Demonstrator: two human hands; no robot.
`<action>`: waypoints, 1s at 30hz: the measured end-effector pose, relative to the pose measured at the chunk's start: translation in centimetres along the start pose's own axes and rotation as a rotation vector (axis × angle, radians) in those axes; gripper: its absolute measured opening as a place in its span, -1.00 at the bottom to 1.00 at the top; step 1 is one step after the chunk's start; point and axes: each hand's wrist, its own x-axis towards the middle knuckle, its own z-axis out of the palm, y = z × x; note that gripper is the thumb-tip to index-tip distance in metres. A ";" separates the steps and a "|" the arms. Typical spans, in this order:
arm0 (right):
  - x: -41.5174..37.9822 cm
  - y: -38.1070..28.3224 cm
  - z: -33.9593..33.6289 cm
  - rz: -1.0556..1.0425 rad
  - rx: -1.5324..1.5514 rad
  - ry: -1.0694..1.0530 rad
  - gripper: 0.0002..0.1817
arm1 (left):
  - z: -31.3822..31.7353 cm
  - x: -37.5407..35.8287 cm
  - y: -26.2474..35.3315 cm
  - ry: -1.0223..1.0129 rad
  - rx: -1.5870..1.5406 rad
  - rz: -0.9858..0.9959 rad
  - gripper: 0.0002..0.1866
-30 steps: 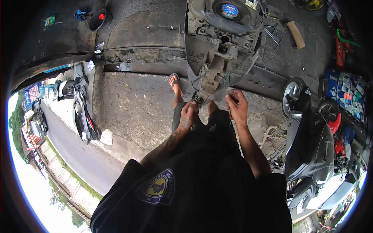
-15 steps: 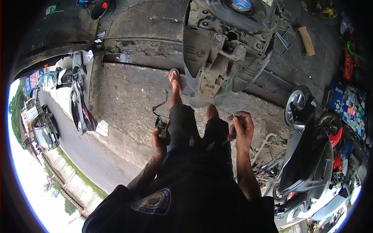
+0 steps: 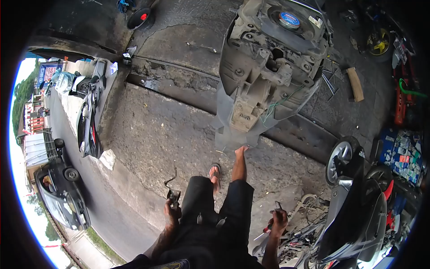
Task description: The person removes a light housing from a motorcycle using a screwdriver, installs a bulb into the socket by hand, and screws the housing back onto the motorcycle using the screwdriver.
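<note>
My left hand [image 3: 171, 213] is wrapped round a small dark part [image 3: 174, 195] with a thin dark wire [image 3: 170, 176] sticking up from it. Closed fingers of my right hand [image 3: 278, 221] hold a red-handled screwdriver [image 3: 267, 229], whose shaft points down and left. A small metallic piece [image 3: 278, 206] also shows at the fingertips of that hand. Both hands are apart, one on each side of my legs. Ahead of me stands a dusty grey scooter body [image 3: 264, 76] with exposed mounts and a loose green wire [image 3: 277, 107].
A partly stripped dark motorbike [image 3: 354, 210] stands at the right, beside a wheel [image 3: 342, 159]. Rods [image 3: 330, 83] and a wooden block [image 3: 355, 84] lie beyond the scooter body. A channel [image 3: 179, 95] crosses the ground. At left are parked scooters [image 3: 89, 121] and a dark vehicle [image 3: 62, 197].
The view has shifted, and the scooter body and both hands now appear lower. My feet have changed position. The dark vehicle looks larger and lower at the left. Both hands keep their items.
</note>
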 end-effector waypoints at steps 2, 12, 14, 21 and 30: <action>-2.7 4.9 -0.4 -0.019 0.049 0.050 -0.86 | 1.8 -2.5 -6.0 -0.036 -0.071 -0.082 -0.62; -12.1 11.8 1.4 0.064 -0.064 -0.003 -0.86 | -3.8 -8.0 -10.4 -0.234 -1.026 -0.905 -0.55; -11.7 11.2 1.8 0.007 0.007 -0.021 -0.87 | -4.4 -7.8 -10.5 -0.303 -1.177 -1.095 -0.69; -9.3 10.2 2.2 -0.033 -0.062 -0.066 -0.90 | 0.4 -10.3 -15.2 -0.212 -1.073 -0.869 -0.81; -3.6 10.2 1.8 0.197 -0.128 -0.101 -0.89 | -1.0 -9.6 -4.4 -0.416 -0.947 -1.151 -0.77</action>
